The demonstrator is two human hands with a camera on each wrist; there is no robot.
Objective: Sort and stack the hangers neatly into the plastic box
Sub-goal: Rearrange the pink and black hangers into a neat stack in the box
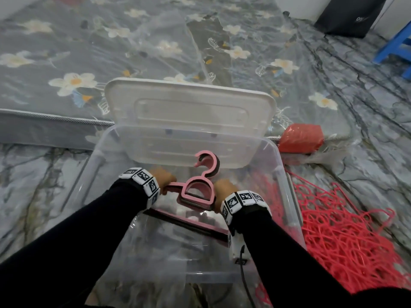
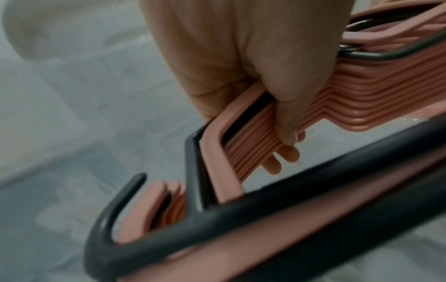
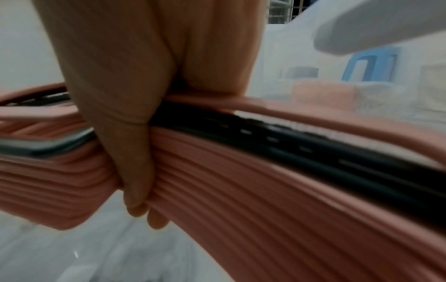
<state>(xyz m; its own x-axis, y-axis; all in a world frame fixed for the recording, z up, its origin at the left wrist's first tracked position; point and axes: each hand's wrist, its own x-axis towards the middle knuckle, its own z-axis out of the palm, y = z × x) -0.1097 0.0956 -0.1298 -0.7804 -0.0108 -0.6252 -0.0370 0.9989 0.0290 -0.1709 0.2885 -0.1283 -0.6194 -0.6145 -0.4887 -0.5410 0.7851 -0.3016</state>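
A thick stack of pink hangers (image 1: 198,194) with a few black ones among them hangs over the open clear plastic box (image 1: 291,196), hooks pointing away from me. My left hand (image 1: 163,177) grips the stack's left shoulder; in the left wrist view the thumb and fingers (image 2: 284,118) wrap round the pink hangers (image 2: 362,95). My right hand (image 1: 224,188) grips the right shoulder, its fingers (image 3: 135,162) curled round the pink hangers (image 3: 241,190). The box's white lid (image 1: 189,112) stands open at the far side.
A heap of red hangers (image 1: 347,243) lies on the floor right of the box. A mattress with a flowered cover (image 1: 111,52) lies behind the lid. A red bag (image 1: 300,138) sits by the box's far right corner, and a blue stool (image 1: 395,45) stands at the right edge.
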